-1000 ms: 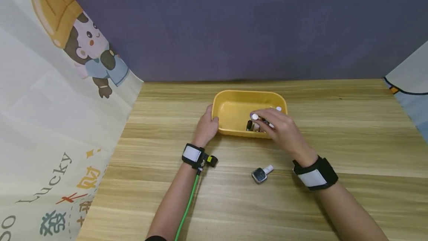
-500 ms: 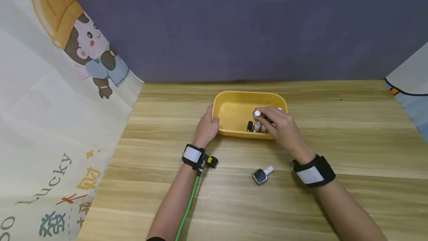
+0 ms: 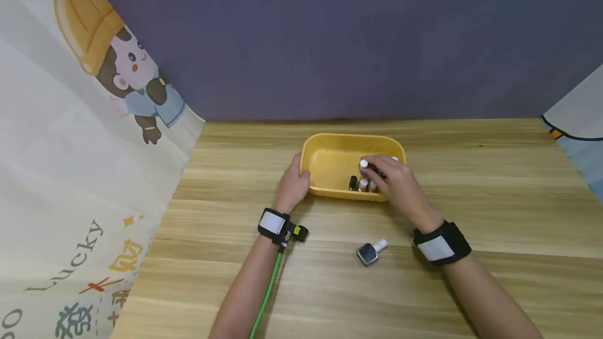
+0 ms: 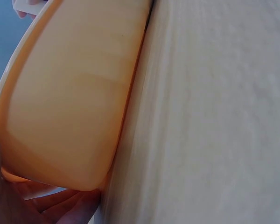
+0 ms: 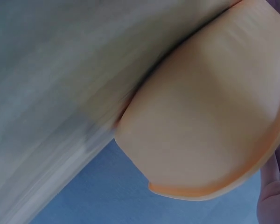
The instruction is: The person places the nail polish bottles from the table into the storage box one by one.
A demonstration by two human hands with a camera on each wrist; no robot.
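Note:
My left hand (image 3: 292, 187) grips the left end of a yellow plastic bin (image 3: 325, 192), thumb at the rim; in the left wrist view its fingers (image 4: 60, 205) lie against the bin's outer wall. My right hand (image 3: 395, 184) reaches over the bin's right side and pinches a white-capped nail polish bottle (image 3: 364, 165), with a bit of purple showing below the cap. Beside it in the bin, along the front wall, stand a black-capped bottle (image 3: 353, 182) and a white-capped bottle (image 3: 363, 185). My right hand partly hides more bottles. Another nail polish bottle (image 3: 368, 253), dark with a white cap, lies on the table.
The wooden table (image 3: 226, 171) meets a dark blue-grey panel (image 3: 330, 41) behind the bin. A white printed curtain (image 3: 56, 171) hangs at the left. A green cable (image 3: 267, 294) runs along my left forearm.
My right hand has shifted the pinched bottle slightly right and back within the bin, and it looks more upright. My left hand keeps its grip on the bin. The head view has tilted slightly.

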